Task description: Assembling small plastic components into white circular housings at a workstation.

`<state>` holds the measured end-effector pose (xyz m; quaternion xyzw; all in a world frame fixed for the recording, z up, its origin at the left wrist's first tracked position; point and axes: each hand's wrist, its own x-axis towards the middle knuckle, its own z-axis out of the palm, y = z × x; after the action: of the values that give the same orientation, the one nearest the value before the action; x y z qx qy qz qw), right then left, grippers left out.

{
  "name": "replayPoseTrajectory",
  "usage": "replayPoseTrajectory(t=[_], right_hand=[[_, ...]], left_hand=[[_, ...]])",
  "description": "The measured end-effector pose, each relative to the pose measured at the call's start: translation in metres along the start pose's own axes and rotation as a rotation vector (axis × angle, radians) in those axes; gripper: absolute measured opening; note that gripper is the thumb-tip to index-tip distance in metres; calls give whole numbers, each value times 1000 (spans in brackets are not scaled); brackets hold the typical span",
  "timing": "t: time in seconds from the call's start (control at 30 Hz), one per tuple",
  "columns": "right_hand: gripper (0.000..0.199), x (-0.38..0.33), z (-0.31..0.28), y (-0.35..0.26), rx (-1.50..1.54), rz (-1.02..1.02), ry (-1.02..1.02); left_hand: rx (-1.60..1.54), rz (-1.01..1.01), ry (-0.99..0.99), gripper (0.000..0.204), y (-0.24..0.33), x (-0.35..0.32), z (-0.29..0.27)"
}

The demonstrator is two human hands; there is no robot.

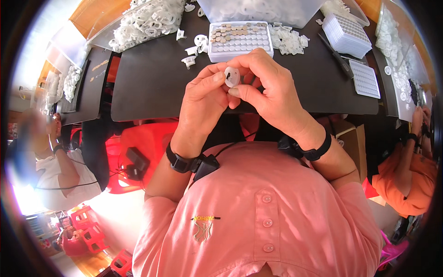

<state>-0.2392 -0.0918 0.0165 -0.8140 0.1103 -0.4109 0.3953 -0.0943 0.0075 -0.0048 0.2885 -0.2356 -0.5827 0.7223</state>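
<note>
While both hands pinch one small white part (231, 76), assembly step under way, judged mid-fit.
Left hand (203, 99) closed on part from 9 o'clock, thumb pressing its face; right hand (265, 87) closed on it from 3 o'clock, fingertips curled over top. Part held above near edge of black table (147, 87), clear of surface. Grid tray (240, 40) at 12 o'clock, partly filled with discs; loose white parts (288, 40) beside it at 1 o'clock. Next move likely needs firm thumb pressure, square alignment, steady counter-grip.

Pink buttoned shirt (258, 221), black wristbands (184, 162)
</note>
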Motion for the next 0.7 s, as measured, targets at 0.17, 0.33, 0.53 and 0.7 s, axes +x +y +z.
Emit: replayPoseTrajectory(t=[0.17, 0.33, 0.53, 0.7], right_hand=[[29, -2, -6, -5, 13, -12, -5], [20, 6, -51, 7, -391, 88, -116], [21, 11, -26, 3, -833, 11, -307], [16, 18, 0, 3, -675, -57, -244]], left_hand=[[111, 41, 65, 22, 3, -6, -1], [-110, 42, -39, 20, 6, -6, -20], [-123, 13, -11, 23, 7, -5, -15], [-122, -1, 13, 25, 9, -1, -16]])
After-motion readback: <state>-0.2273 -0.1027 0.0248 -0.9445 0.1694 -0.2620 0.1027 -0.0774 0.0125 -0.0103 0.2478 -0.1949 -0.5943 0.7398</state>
